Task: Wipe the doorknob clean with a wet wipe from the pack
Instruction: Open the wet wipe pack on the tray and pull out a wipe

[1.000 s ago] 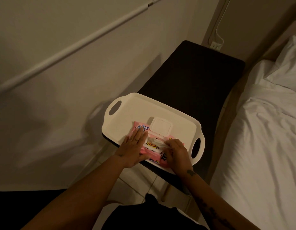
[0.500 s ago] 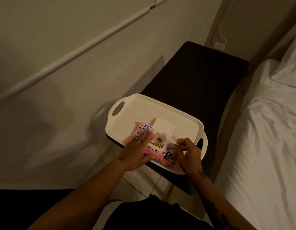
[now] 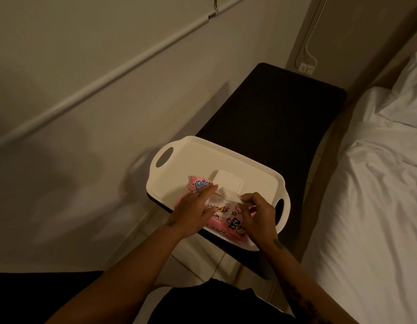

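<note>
Since a moment ago, the right hand (image 3: pixel 257 216) has drawn a white wet wipe (image 3: pixel 222 198) farther out of the pink cartoon-printed wipe pack (image 3: pixel 226 218), its grip pinched on the sheet. Left hand (image 3: pixel 194 212) presses flat on the pack, grip spread wide, inside the white two-handled plastic tray (image 3: pixel 179 164) on the dark desk (image 3: pixel 273 108).

tray (image 3: pixel 179 164): smooth white plastic, matt
wipe pack (image 3: pixel 228 220): glossy pink printed film
pack lid (image 3: pixel 228 183): smooth white plastic
wet wipe (image 3: pixel 222 199): soft white cloth
bed sheet (image 3: pixel 371 206): creased white cloth
side table (image 3: pixel 273 113): dark, matt
</note>
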